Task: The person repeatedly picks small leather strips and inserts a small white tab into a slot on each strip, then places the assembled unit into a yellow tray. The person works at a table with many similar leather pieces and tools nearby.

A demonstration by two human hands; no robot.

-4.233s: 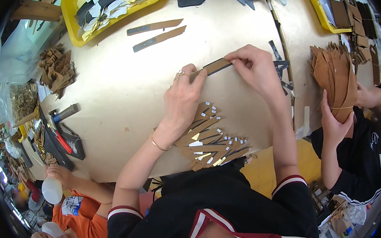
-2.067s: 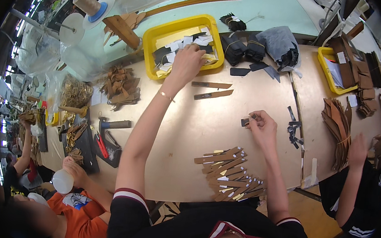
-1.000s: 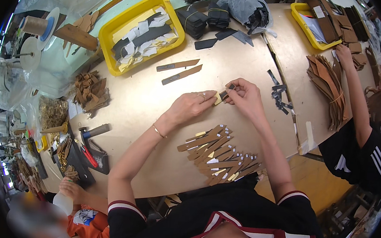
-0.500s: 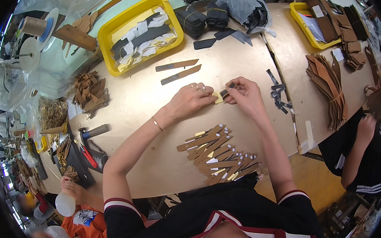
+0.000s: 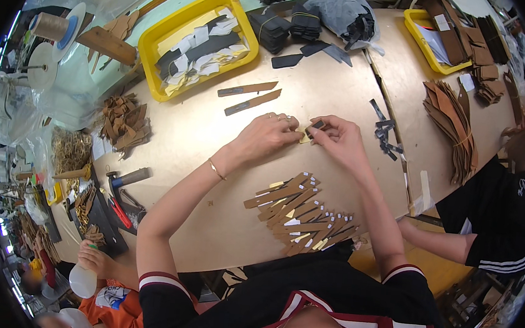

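Both my hands meet near the middle of the table. My right hand (image 5: 342,143) pinches a small black strip (image 5: 315,128) at a slant. Beneath one end of that strip is a small pale yellow piece (image 5: 305,138), which the fingertips of my left hand (image 5: 268,133) pinch at its edge. Beyond my left hand lie two brown strips, the upper one (image 5: 248,89) and the lower one (image 5: 253,102), each with a dark patch at one end. Close to my body, many brown strips (image 5: 297,195) with small white labels form an overlapping fan. Short glossy black strips (image 5: 385,132) lie right of my right hand.
A yellow tray (image 5: 148,66) of paper and black pieces stands far left. Bundled black pieces (image 5: 268,29) and a plastic bag (image 5: 338,11) sit at the back. A hammer (image 5: 130,177) lies left; brown strips (image 5: 450,127) lie right. Co-workers sit on both sides.
My right hand has brought the black strip lower and nearer to the yellow piece and my left fingertips. The co-worker's arm at right has dropped to the table edge.
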